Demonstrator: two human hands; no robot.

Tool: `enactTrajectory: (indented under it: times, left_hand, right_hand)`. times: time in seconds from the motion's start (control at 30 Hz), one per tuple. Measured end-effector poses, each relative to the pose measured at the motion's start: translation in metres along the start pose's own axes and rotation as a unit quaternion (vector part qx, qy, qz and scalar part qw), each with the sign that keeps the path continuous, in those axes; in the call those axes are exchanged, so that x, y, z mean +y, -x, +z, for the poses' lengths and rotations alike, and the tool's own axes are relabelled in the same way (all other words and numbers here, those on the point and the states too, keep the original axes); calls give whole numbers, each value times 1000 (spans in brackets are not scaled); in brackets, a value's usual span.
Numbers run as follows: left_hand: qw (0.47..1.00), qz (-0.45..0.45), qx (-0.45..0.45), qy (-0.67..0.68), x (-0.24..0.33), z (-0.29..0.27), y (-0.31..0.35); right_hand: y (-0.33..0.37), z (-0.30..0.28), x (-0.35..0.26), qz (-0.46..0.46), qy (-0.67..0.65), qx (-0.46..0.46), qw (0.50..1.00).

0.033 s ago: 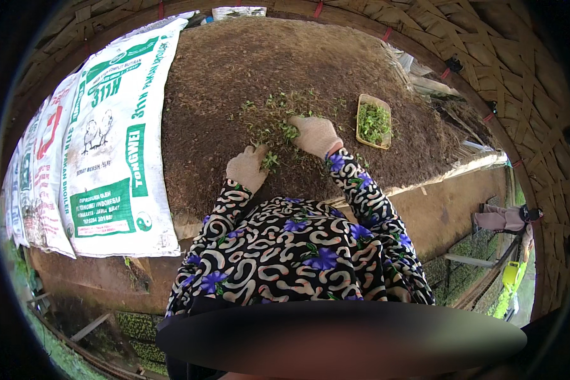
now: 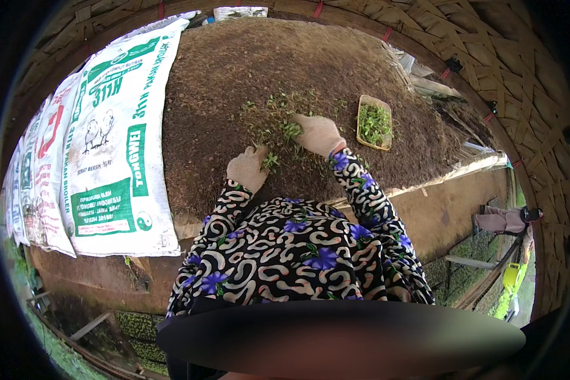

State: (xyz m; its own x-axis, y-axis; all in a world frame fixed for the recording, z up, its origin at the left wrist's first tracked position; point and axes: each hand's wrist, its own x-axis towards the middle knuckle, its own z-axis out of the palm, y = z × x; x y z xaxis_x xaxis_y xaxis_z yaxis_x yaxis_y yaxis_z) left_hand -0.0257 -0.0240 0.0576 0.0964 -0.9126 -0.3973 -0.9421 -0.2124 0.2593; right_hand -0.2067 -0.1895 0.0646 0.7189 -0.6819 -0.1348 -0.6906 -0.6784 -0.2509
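My left hand (image 2: 247,168), in a pale knit glove, is closed on a small bunch of green seedlings (image 2: 270,163) whose leaves stick out to the right of the fingers. Up and to the right, my right hand (image 2: 318,134), gloved the same way, has its fingers pressed together at another small green tuft (image 2: 291,130). Its fingertips are partly hidden by the leaves. Around both hands, loose and scattered seedlings (image 2: 285,102) lie on the brown soil bed (image 2: 234,63). A shallow yellowish tray (image 2: 387,147) holding cut or pulled greens stands on the soil right of my right hand.
White printed sacks (image 2: 117,139) cover the bed's left part. A pale edging (image 2: 443,174) runs along the bed's near right side. At the far right stands another person (image 2: 503,220), beside dark trays of seedlings (image 2: 465,266). A woven brim (image 2: 494,44) frames the top.
My right hand has shifted very slightly to the right. My left hand stays in the same place with the seedlings.
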Motion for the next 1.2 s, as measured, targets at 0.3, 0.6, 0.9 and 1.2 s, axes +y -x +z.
enactTrajectory:
  times: [0.3, 0.6, 0.9, 1.2]
  left_hand:
    - [975, -11, 173, 136, -12, 13, -7]
    - [995, 53, 30, 81, 42, -11, -71]
    - [995, 77, 50, 45, 35, -9, -88]
    - [968, -50, 206, 131, -25, -11, -52]
  right_hand:
    - [23, 15, 72, 124, -120, 158, 972]
    - [4, 3, 44, 101, -48, 26, 993]
    - [31, 2, 78, 197, -196, 192, 941]
    - [25, 7, 69, 138, -20, 40, 989]
